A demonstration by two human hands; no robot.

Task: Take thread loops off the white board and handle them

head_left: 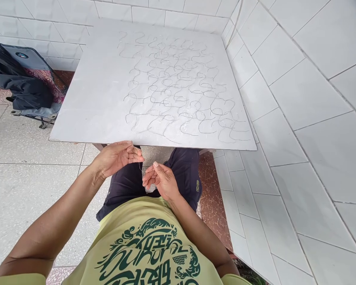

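Observation:
A thin dark thread (140, 164) runs in a short strand between my two hands, just below the near edge of a large white board (77, 111). My left hand (117, 158) is turned palm up, with its fingertips curled onto the thread. My right hand (161, 180) is curled too, and its fingers pinch the lower part of the strand. Many wavy loops of similar dark thread (178, 85) lie spread over the board, with a wet-looking sheen around them. Neither hand touches the board.
Dark shorts (180, 170) and a printed yellow-green shirt (148, 249) lie below my hands. White wall tiles (299, 99) rise to the right and behind the board. A folding chair (29, 85) with dark cloth stands at left on a speckled tile floor (26, 138).

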